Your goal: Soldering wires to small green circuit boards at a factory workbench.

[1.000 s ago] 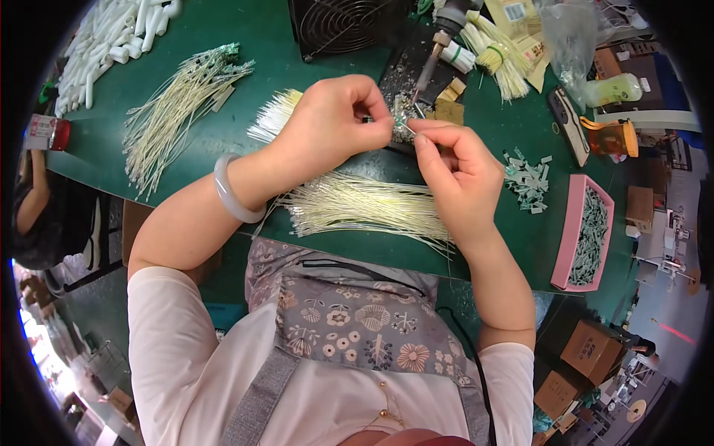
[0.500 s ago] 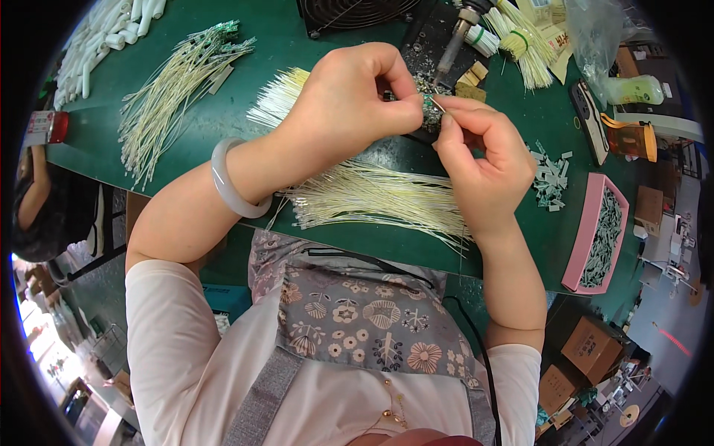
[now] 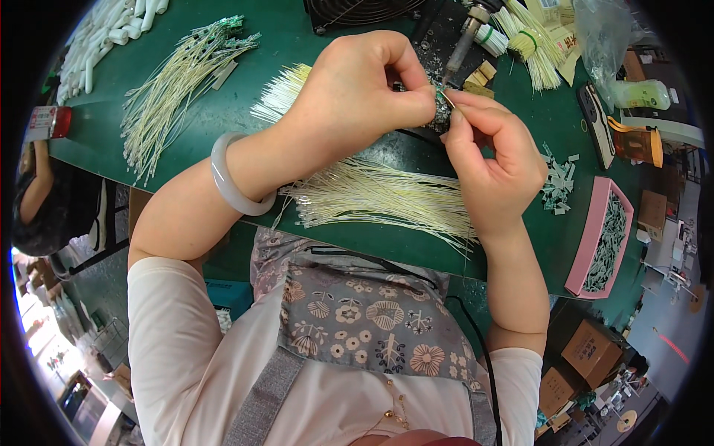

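Two pinches at once: with the left hand (image 3: 364,82), holding a tiny green piece (image 3: 440,94) between pressed thumb and forefinger, mostly covered; with the right hand (image 3: 502,156), pinching a thin strand (image 3: 449,102) that leads up to it, just below the tip of a soldering iron (image 3: 465,48). Too small to tell whether joined. Remaining fingers curled in. Near the knuckles, a black base (image 3: 424,41) littered with bits.

By the look of it, partway through a batch: at upper left, a fanned bundle with green ends (image 3: 186,89), probably done; between the forearms, loose pale wires (image 3: 387,195) with no green ends visible, probably left; beyond the right wrist, a small heap of green pieces (image 3: 559,182) and a well-filled pink tray (image 3: 586,241).

Close to the apron (image 3: 357,320), the near table edge, just below the loose wires. Tight ahead, under iron and black fan (image 3: 364,9). Roomier on the bare green tabletop (image 3: 212,145) left of the left forearm.
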`<action>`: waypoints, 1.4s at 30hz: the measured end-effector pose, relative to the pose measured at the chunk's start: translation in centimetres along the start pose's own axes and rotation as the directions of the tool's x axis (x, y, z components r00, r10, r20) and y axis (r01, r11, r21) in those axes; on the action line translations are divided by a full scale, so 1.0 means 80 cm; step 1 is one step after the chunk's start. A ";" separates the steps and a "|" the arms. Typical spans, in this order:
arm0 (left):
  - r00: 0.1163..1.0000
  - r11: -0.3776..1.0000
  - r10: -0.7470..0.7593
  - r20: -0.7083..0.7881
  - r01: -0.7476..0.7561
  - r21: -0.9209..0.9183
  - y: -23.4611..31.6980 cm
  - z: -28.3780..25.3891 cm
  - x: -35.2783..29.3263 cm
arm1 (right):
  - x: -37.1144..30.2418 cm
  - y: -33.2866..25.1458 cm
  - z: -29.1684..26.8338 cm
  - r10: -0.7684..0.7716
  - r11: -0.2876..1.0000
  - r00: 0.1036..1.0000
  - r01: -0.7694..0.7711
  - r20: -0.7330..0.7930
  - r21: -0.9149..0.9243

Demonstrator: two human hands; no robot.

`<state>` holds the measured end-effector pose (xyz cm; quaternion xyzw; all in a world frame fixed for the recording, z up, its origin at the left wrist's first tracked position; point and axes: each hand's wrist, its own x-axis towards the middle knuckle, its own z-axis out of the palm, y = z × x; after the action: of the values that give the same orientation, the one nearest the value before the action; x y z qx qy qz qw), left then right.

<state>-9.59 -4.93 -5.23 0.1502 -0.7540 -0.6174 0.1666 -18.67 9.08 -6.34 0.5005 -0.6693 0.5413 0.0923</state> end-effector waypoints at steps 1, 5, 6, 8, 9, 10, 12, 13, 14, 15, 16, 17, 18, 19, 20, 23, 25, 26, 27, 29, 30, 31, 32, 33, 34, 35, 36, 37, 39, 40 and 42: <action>1.000 1.000 0.000 0.001 0.000 0.000 0.001 0.000 0.000 | 0.000 0.000 0.000 -0.013 1.000 1.000 0.013 -0.002 -0.009; 1.000 1.000 -0.009 -0.013 0.009 0.010 0.002 -0.001 0.000 | 0.000 0.002 0.002 -0.018 1.000 1.000 0.018 -0.014 -0.001; 1.000 1.000 -0.010 -0.015 0.011 0.012 0.002 -0.001 0.001 | 0.000 0.002 0.002 -0.017 1.000 1.000 0.017 -0.016 0.001; 1.000 1.000 -0.006 -0.014 0.006 0.008 0.003 -0.002 0.001 | 0.000 0.003 0.003 -0.014 1.000 1.000 0.014 -0.019 0.003; 1.000 1.000 -0.001 -0.014 0.001 0.005 0.004 -0.002 0.000 | 0.001 0.002 0.003 -0.018 1.000 1.000 0.018 -0.025 -0.001; 1.000 1.000 -0.002 -0.013 0.002 0.005 0.004 -0.002 0.000 | 0.001 0.002 0.003 -0.023 1.000 0.999 0.023 -0.031 -0.003; 1.000 1.000 -0.002 -0.013 0.002 0.002 0.007 -0.003 0.000 | 0.002 0.002 0.003 -0.030 0.999 0.999 0.029 -0.033 -0.013; 1.000 1.000 -0.003 -0.012 0.003 0.002 0.007 -0.003 0.000 | 0.002 0.002 0.004 -0.038 0.999 0.999 0.037 -0.035 -0.022; 1.000 1.000 0.009 -0.014 -0.008 0.016 0.008 -0.004 0.000 | 0.002 0.002 0.004 -0.038 0.999 0.999 0.037 -0.036 -0.022; 1.000 0.999 0.020 -0.016 -0.020 0.030 0.009 -0.004 0.000 | 0.002 0.003 0.004 -0.033 0.999 0.999 0.033 -0.039 -0.021; 1.000 0.999 0.021 -0.016 -0.020 0.030 0.009 -0.004 0.000 | 0.001 0.004 0.005 -0.029 0.999 0.999 0.029 -0.043 -0.020; 1.000 1.000 0.014 -0.017 -0.014 0.019 0.010 -0.004 0.000 | 0.002 0.003 0.005 -0.028 0.999 0.999 0.028 -0.042 -0.019; 1.000 1.000 0.008 -0.019 -0.008 0.007 0.010 -0.004 0.000 | 0.002 0.002 0.005 -0.029 0.999 0.999 0.029 -0.040 -0.017; 1.000 1.000 0.007 -0.019 -0.007 0.007 0.009 -0.004 0.000 | 0.002 0.002 0.005 -0.030 0.999 0.999 0.030 -0.038 -0.015; 1.000 1.000 0.015 -0.018 -0.015 0.006 0.008 -0.004 0.000 | 0.002 0.002 0.005 -0.030 0.999 0.999 0.029 -0.038 -0.014; 0.999 1.000 0.028 -0.017 -0.027 0.014 0.007 -0.004 -0.001 | 0.001 0.002 0.005 -0.037 0.999 0.999 0.037 -0.039 -0.012; 0.999 0.999 0.032 -0.016 -0.032 0.021 0.006 -0.005 0.000 | 0.000 -0.003 0.001 0.070 0.997 0.997 -0.069 -0.041 0.031; 1.000 0.998 0.012 -0.007 -0.012 0.063 0.004 -0.008 0.001 | 0.002 -0.008 -0.002 0.148 0.986 0.987 -0.143 -0.054 0.086; 1.000 0.994 -0.008 0.001 0.008 0.105 0.004 -0.010 0.001 | 0.003 -0.011 -0.005 0.226 0.966 0.972 -0.215 -0.063 0.142; 1.000 0.996 -0.007 0.004 0.006 0.090 0.001 -0.009 0.000 | 0.001 -0.009 -0.009 0.241 0.958 0.968 -0.228 -0.062 0.174; 1.000 0.997 -0.004 0.011 0.004 0.074 0.000 -0.009 0.000 | 0.001 -0.008 -0.011 0.245 0.958 0.968 -0.235 -0.045 0.164; 1.000 0.997 -0.002 0.011 0.002 0.075 0.000 -0.009 0.001 | 0.001 -0.007 -0.012 0.249 0.958 0.968 -0.242 -0.028 0.154; 1.000 0.997 -0.003 0.008 0.003 0.072 0.001 -0.009 0.002 | 0.001 -0.007 -0.014 0.246 0.959 0.969 -0.239 -0.028 0.155; 1.000 0.998 -0.003 0.005 0.003 0.069 0.002 -0.009 0.003 | 0.001 -0.007 -0.015 0.267 0.952 0.963 -0.260 -0.024 0.158; 1.000 0.998 0.001 0.002 -0.001 0.069 0.002 -0.010 0.004 | 0.002 -0.007 -0.017 0.287 0.946 0.958 -0.280 -0.020 0.162; 1.000 0.998 -0.007 0.001 0.007 0.067 0.002 -0.011 0.003 | 0.002 -0.008 -0.018 0.282 0.947 0.959 -0.275 -0.019 0.165; 1.000 0.998 -0.014 -0.002 0.015 0.065 0.002 -0.013 0.002 | 0.002 -0.009 -0.019 0.299 0.943 0.954 -0.292 -0.024 0.162; 1.000 0.998 -0.009 -0.012 0.010 0.069 0.004 -0.015 0.001 | 0.003 -0.012 -0.021 0.315 0.938 0.949 -0.306 -0.029 0.160; 0.998 0.997 -0.063 -0.030 0.064 0.031 0.006 -0.021 -0.003 | 0.005 -0.015 -0.023 0.366 0.910 0.930 -0.351 -0.027 0.219; 0.998 0.998 -0.058 -0.001 0.058 -0.025 0.006 -0.022 -0.007 | 0.002 -0.014 -0.028 0.387 0.890 0.921 -0.363 -0.038 0.276; 0.999 0.994 -0.050 0.016 0.051 -0.095 0.019 -0.035 -0.015 | -0.003 -0.009 -0.042 0.434 0.869 0.898 -0.399 -0.065 0.293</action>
<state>-7.30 -6.55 -3.30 0.1569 -0.7209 -0.6575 0.1529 -19.38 12.01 -4.71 0.3161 -0.6732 0.6663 -0.0537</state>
